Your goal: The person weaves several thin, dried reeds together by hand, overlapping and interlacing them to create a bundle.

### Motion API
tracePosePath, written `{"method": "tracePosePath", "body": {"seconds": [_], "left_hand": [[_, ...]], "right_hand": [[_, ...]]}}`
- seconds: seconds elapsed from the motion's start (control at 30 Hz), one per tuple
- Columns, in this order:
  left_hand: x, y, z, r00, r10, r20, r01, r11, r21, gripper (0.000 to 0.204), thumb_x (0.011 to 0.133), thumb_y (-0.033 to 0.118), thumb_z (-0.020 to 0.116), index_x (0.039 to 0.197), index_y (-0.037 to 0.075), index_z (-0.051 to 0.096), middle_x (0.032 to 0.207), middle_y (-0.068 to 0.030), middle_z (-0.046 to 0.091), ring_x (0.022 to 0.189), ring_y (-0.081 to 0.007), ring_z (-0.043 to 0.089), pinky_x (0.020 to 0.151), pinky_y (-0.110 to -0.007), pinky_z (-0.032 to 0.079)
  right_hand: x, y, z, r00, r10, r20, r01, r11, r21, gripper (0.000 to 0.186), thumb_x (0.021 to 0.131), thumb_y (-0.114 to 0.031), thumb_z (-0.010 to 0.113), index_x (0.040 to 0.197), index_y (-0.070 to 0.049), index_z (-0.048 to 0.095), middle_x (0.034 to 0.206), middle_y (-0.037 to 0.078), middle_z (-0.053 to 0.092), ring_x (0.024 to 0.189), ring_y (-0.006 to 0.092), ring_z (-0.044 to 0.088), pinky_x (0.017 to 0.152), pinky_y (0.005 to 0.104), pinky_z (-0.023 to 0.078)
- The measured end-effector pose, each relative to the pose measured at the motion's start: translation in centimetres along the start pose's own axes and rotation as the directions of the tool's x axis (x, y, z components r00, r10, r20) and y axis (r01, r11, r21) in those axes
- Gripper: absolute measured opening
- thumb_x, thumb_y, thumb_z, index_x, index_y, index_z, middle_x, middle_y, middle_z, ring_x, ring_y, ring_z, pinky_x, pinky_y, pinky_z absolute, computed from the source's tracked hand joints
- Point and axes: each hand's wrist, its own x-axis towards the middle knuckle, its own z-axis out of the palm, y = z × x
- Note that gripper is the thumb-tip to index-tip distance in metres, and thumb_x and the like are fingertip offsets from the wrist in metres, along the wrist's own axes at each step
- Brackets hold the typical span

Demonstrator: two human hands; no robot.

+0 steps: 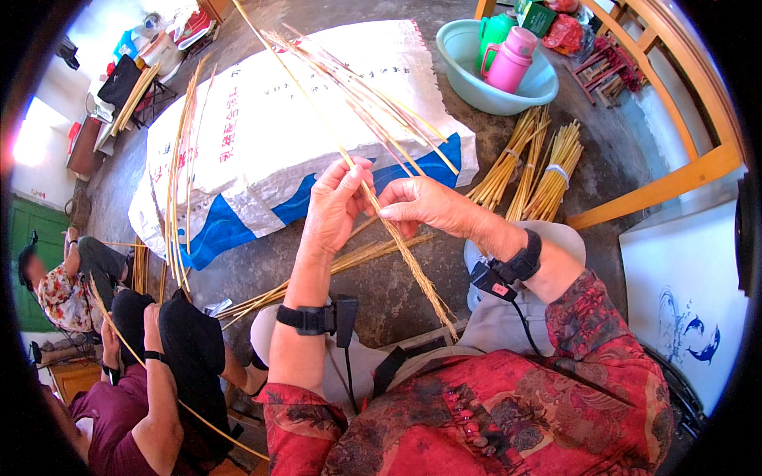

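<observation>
My left hand [337, 202] pinches a long thin yellow stalk [305, 91] that runs up past the top edge of the view. Just to its right, my right hand [413, 206] has thumb and fingers closed on the same stalk, whose fuzzy, straw-like lower end [417, 274] hangs down over my lap. Beyond my hands a white woven sack [262, 111] with a blue band lies on the floor, with loose stalks [389, 119] spread on its top and others along its left side.
Tied stalk bundles [559, 170] lie at right beside a wooden frame [651, 190]. A blue basin [464, 87] holds green and pink flasks. A white panel [679, 293] stands at right. Two other people [119, 428] sit at left, one holding a long stalk. More stalks [302, 289] lie below the sack.
</observation>
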Motion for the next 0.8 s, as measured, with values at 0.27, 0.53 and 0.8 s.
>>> {"method": "tracePosePath", "body": {"seconds": [0.27,0.53,0.8], "left_hand": [[0.1,-0.4,0.2,1.000,-0.010,-0.006,0.010,1.000,0.018,0.017,0.085,0.019,0.053,0.096,0.006,0.054,0.071,0.0003,0.052,0.060,-0.0085,0.051,0.046,-0.022,0.042],[0.1,-0.8,0.3,1.000,-0.015,-0.025,0.016,0.998,0.064,0.017,0.084,0.020,0.054,0.093,0.006,0.055,0.068,0.0008,0.051,0.054,-0.0076,0.049,0.044,-0.020,0.040],[0.0,-1.0,0.8,0.995,0.029,-0.096,-0.015,0.990,0.143,0.015,0.083,0.017,0.057,0.090,0.004,0.056,0.067,0.0003,0.052,0.053,-0.0068,0.049,0.045,-0.021,0.043]], "right_hand": [[0.0,0.1,-0.4,1.000,0.012,0.013,-0.011,0.999,-0.035,0.019,0.079,-0.020,0.057,0.087,-0.002,0.054,0.074,0.000,0.053,0.062,0.0078,0.051,0.056,0.0205,0.044],[0.3,0.4,-0.1,1.000,0.009,0.003,-0.009,0.997,-0.078,0.017,0.076,-0.014,0.054,0.088,-0.002,0.053,0.075,0.001,0.052,0.064,0.0084,0.051,0.057,0.0214,0.045],[1.0,1.7,0.5,0.953,-0.237,-0.188,0.134,0.888,-0.440,0.017,0.070,-0.015,0.056,0.077,0.001,0.055,0.069,0.006,0.055,0.061,0.0099,0.052,0.054,0.0241,0.043]]}}
